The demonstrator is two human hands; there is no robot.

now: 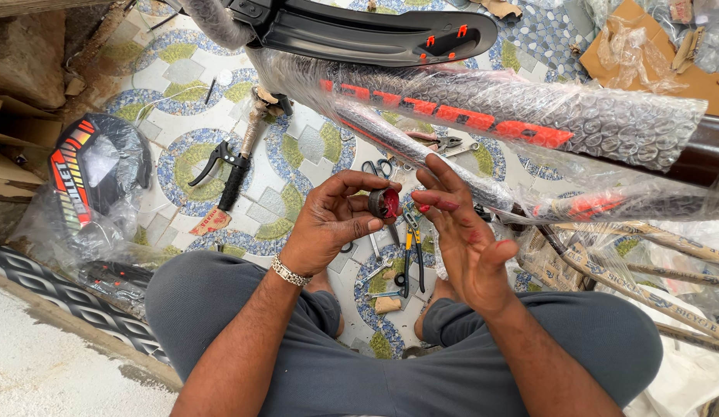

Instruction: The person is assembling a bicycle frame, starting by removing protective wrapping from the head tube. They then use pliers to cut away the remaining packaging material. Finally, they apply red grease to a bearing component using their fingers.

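My left hand (334,220) holds a small dark ring-shaped part (383,203) smeared with red grease, pinched between thumb and fingers. My right hand (464,235) is open beside it, its fingertips stained red and one finger touching the part's greased face. Both hands hover above my crossed legs in grey trousers. Just beyond them lies a bicycle frame (483,112), black and orange, wrapped in bubble wrap.
Pliers with yellow handles (409,255), scissors (379,167) and other small tools lie on the patterned tile floor. A handlebar grip with brake lever (229,171) lies to the left, a wrapped black and red part (85,174) further left, and a black mudguard (367,35) at top.
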